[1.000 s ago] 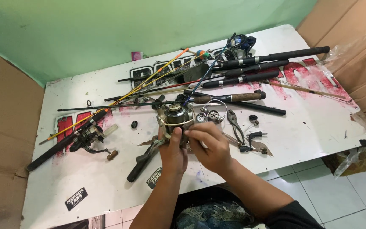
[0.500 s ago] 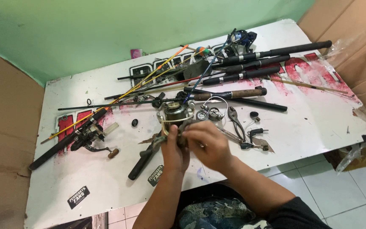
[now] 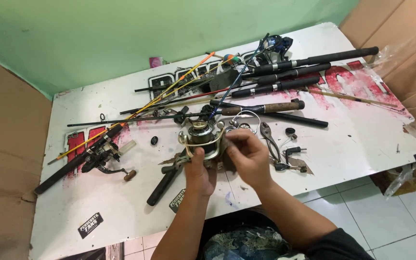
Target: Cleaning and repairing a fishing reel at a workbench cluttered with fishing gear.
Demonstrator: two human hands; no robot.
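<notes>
- far left: black rod point(image 3: 75, 163) with a spinning reel point(image 3: 103, 159) mounted lies on the white board table point(image 3: 362, 144), untouched, well apart from the hands
- next over, a short black handle piece point(image 3: 162, 185) lies just beside my left wrist, also idle
- left hand point(image 3: 199, 173) is clamped from below on the silver-and-gold reel point(image 3: 202, 137); holding it just above the board, centre of the bench
- right hand point(image 3: 246, 156) is closed in a pinch on the reel's right side; cannot tell if a small part sits between the fingertips, they cover it
- step in hand, my read: working the reel body while the left steadies it, mid-job, not done
- next move calls for a steady left clamp and a fine right-hand pinch or twist; loose bits would roll off easily
- right of the hands: pliers point(image 3: 268, 137) and small black parts point(image 3: 292, 154) lie near, within reach
- far right and back: bundle of dark rod butts point(image 3: 309, 72), not involved
</notes>
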